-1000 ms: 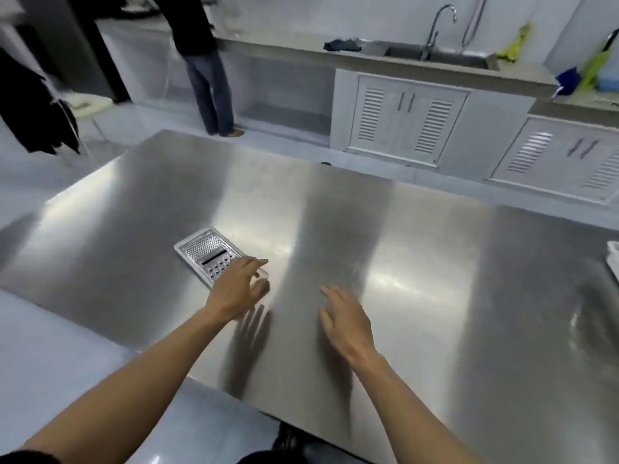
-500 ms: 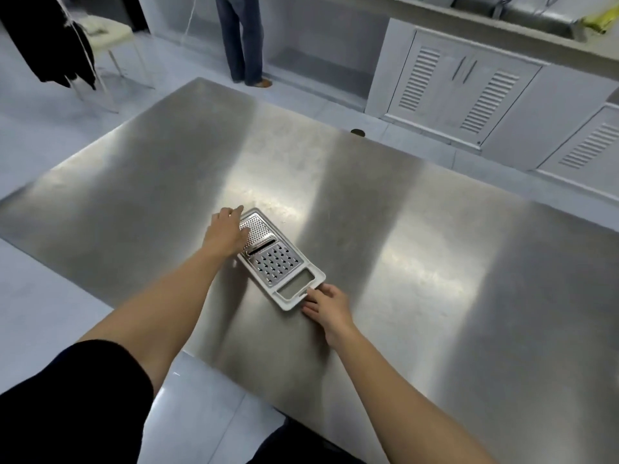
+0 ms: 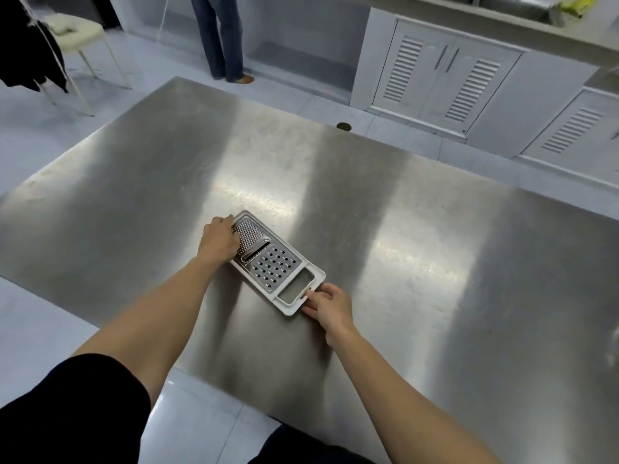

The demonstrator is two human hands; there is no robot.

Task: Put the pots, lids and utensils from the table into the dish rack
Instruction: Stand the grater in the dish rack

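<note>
Head view: the left hand pinches the far end of the flat grater, and the right hand pinches its handle. The sharp holes between the hands could scrape a finger, or it could slip onto the shiny table.

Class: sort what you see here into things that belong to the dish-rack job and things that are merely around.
Part of the job: grater, left hand, right hand, steel table.

Merely around: chair, black garment, cabinets, bystander's legs.

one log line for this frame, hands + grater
stage: grasping | left hand: on grater far end | right hand: at handle end | grater: flat on table | rack: not in view
</note>
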